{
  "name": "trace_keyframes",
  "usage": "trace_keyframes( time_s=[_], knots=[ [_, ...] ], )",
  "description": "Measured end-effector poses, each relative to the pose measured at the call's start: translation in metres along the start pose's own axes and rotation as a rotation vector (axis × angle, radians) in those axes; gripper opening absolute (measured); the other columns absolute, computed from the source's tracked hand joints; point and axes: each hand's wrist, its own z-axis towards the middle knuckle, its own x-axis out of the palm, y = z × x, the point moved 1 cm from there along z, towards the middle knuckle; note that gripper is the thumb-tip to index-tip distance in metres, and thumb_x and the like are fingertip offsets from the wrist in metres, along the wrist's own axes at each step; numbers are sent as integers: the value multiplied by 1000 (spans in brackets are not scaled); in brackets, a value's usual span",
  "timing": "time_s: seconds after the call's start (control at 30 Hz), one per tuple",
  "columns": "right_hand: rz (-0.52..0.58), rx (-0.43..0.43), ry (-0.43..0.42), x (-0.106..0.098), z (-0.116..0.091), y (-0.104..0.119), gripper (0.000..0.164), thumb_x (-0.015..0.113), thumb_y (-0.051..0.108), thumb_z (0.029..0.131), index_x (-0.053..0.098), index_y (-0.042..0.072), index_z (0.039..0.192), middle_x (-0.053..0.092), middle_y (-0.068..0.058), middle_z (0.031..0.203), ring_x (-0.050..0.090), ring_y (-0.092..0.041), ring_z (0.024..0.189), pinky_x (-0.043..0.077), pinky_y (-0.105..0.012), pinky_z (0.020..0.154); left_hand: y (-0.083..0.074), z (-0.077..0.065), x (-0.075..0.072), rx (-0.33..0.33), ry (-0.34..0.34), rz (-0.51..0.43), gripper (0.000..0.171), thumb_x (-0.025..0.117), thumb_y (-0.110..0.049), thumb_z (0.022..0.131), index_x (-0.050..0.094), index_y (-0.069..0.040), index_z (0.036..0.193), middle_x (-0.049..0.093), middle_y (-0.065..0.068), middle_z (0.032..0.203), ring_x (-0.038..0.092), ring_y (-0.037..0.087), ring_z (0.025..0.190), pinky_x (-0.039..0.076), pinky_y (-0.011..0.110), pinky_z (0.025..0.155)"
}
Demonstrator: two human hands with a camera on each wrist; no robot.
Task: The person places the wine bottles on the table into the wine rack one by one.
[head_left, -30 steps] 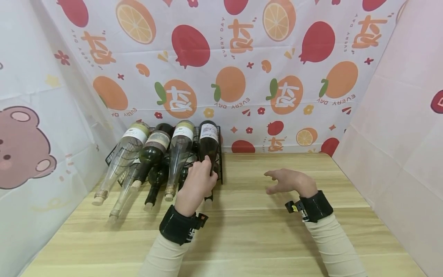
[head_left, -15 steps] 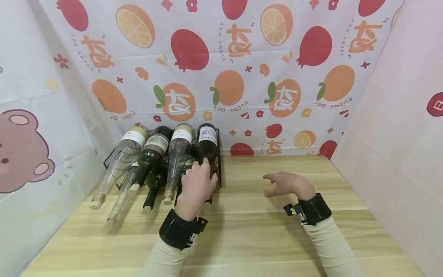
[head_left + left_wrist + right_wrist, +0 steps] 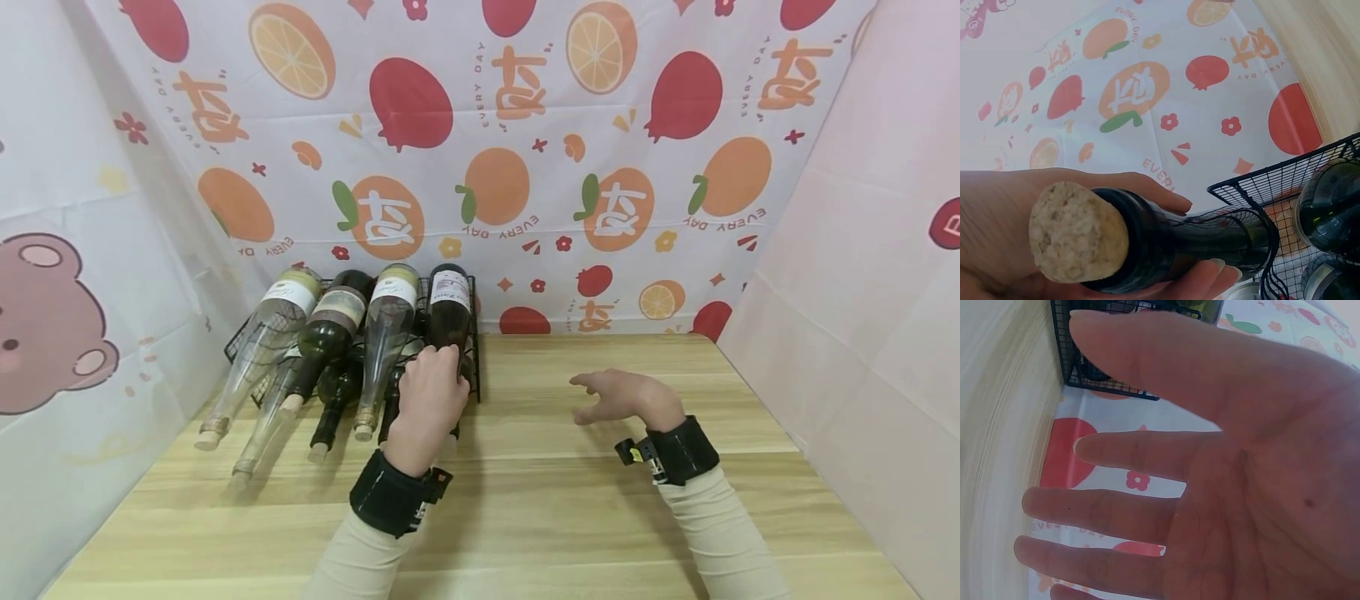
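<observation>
My left hand grips the neck of a dark wine bottle with a white label, lying at the right end of the top row in a black wire rack. In the left wrist view the cork of this bottle faces the camera, with fingers and thumb around the neck. My right hand hovers above the table to the right, holding nothing; its fingers lie spread in the right wrist view. Beside the gripped bottle lies a clear bottle with a corked neck toward me.
Farther left on the rack are a green bottle and another clear bottle. Several bottles lie in the lower row, such as a dark one. The wooden table meets a fruit-printed cloth at the back.
The left hand stays at the bottle's neck, its fingers bending more over it. The right hand keeps its place; the view shifts slightly.
</observation>
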Motion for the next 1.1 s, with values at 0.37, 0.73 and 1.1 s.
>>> trace_keyframes(
  time_s=[0.37,0.73,1.1],
  knots=[
    [4,-1,-4,1,1,0,69,75,34,94,49,9,152,59,-23,145,57,-40,135,48,-59,108,1,0,-1,7,13,-14,8,68,1,88,64,-2,81,67,22,77,69,42,69,54,45,54],
    [-4,11,-6,1,0,1,69,76,35,94,49,10,152,60,-23,145,57,-40,135,48,-60,107,3,0,-2,13,19,-41,8,66,1,89,63,-1,81,66,21,74,65,38,64,51,42,52],
    [-14,8,-9,1,-1,0,69,76,37,93,50,10,151,61,-22,144,61,-37,131,49,-58,106,0,1,-1,-19,88,5,46,73,-17,95,63,2,135,66,32,116,69,51,91,59,59,75]
  ],
)
